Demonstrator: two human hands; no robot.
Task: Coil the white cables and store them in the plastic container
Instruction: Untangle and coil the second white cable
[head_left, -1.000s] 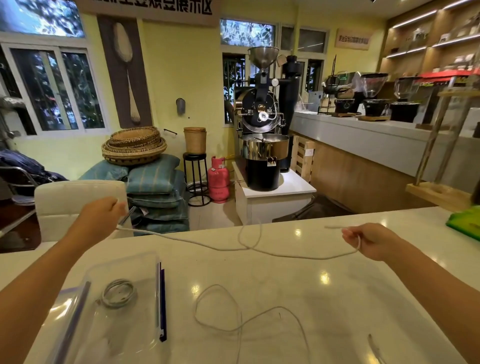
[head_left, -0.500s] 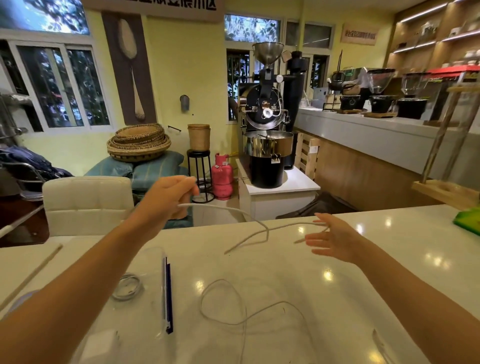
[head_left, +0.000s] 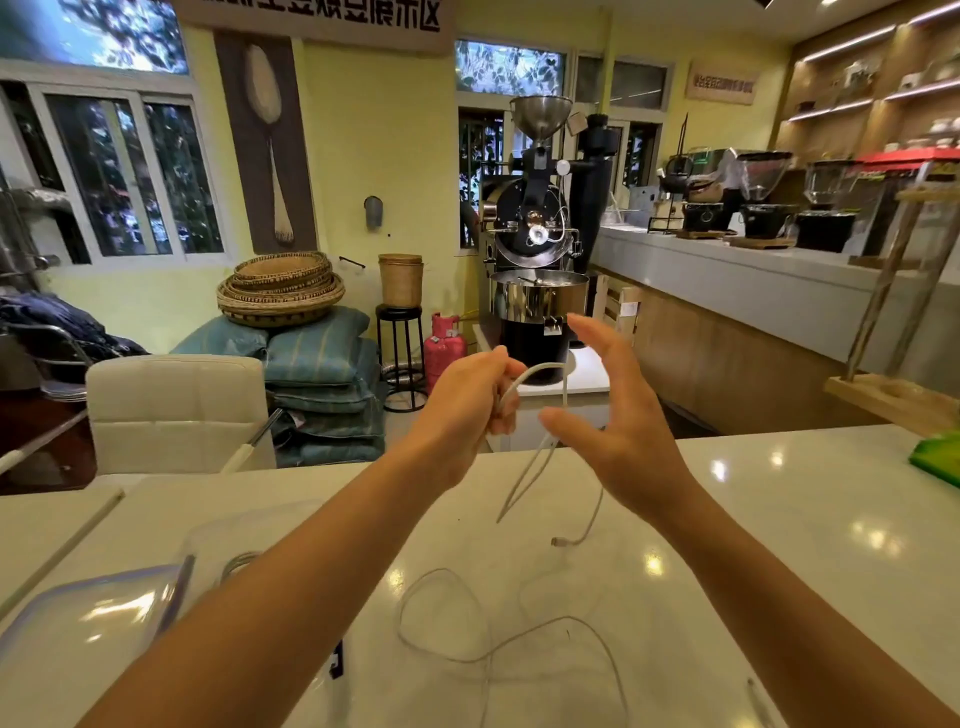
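Room: coffee shop, with a black roaster and a long bar behind a glossy white counter where the work is done.
Left hand: raised over the counter, fingers clenched around a fold of white cable, which arches out of the fist toward the other hand.
Right hand: just beside the left, fingers spread and curved, grasping nothing; the thumb sits near the two hanging strands, though I cannot tell if it touches them.
Cable ends: two strands drop from the hands toward the counter, and one plug end lies on the surface below.
Second cable: loose, thin, sprawled in open loops on the counter nearer the person, not yet coiled.
Container: clear plastic, at the lower left, partly hidden by the left forearm; a small wound coil seems to lie inside it.
Step in hand: likely forming the first loops of this cable.
Doing it well: keep the left fist as the fixed anchor and let the right hand feed even loops into it, all about the same size.
Twist: roll the strand a little with each loop so it lies flat and does not kink.
Tail: keep the plug end clear of the second cable so the two do not tangle.
Size: loops should be small enough to drop into the container beside the coil.
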